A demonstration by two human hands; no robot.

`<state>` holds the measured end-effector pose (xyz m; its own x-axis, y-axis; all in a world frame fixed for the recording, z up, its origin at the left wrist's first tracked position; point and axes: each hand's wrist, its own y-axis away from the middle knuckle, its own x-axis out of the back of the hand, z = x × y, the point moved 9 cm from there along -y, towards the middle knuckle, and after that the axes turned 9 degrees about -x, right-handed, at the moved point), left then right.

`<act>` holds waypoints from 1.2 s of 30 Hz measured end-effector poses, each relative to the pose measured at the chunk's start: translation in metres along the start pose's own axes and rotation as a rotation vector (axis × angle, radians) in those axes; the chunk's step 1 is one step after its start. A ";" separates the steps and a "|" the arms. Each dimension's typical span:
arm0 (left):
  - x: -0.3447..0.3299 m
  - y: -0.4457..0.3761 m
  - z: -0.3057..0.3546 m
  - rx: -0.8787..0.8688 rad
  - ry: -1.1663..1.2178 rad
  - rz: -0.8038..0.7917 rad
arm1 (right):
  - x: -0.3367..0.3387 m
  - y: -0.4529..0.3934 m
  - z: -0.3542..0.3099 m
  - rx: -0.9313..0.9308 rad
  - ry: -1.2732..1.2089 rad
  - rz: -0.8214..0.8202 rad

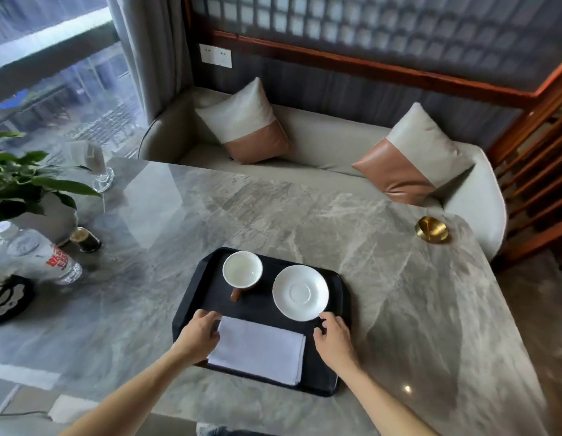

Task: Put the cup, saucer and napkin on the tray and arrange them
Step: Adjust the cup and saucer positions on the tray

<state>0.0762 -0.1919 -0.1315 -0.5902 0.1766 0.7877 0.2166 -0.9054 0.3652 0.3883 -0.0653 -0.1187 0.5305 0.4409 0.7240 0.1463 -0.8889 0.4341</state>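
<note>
A black tray (191,297) lies on the marble table near its front edge. On its far left part stands a white cup (242,269) with a brown handle, empty. A white saucer (300,292) sits to the cup's right, apart from it. A folded white napkin (257,350) lies flat on the tray's near half. My left hand (199,336) rests at the napkin's left edge, fingers curled and touching it. Over the tray just right of the napkin is my right hand (334,338), fingers apart, a fingertip close to the saucer's near rim.
A gold dish (431,229) sits at the table's far right. At the left are a plastic water bottle (37,253), a small dark jar (84,240), a potted plant (21,180), a glass holder (99,171) and a black coaster (6,298). A sofa with two cushions stands behind.
</note>
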 end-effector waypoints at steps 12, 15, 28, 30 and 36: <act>-0.010 0.006 -0.001 -0.165 0.117 -0.046 | -0.067 0.065 0.013 -0.169 -0.031 0.112; -0.012 0.011 -0.007 -0.161 0.135 -0.062 | -0.076 0.074 0.009 -0.158 -0.031 0.118; -0.026 0.026 -0.022 -0.040 0.321 0.048 | -0.072 0.079 -0.002 -0.024 -0.052 0.150; -0.028 0.027 -0.022 -0.033 0.326 0.058 | -0.073 0.079 -0.005 -0.007 0.003 0.139; -0.026 0.033 -0.019 -0.044 0.307 0.080 | -0.076 0.078 -0.005 -0.027 0.102 0.110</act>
<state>0.0836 -0.2337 -0.1498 -0.7815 -0.0147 0.6237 0.2419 -0.9286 0.2813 0.3555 -0.1678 -0.1370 0.4546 0.3524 0.8180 0.0683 -0.9295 0.3625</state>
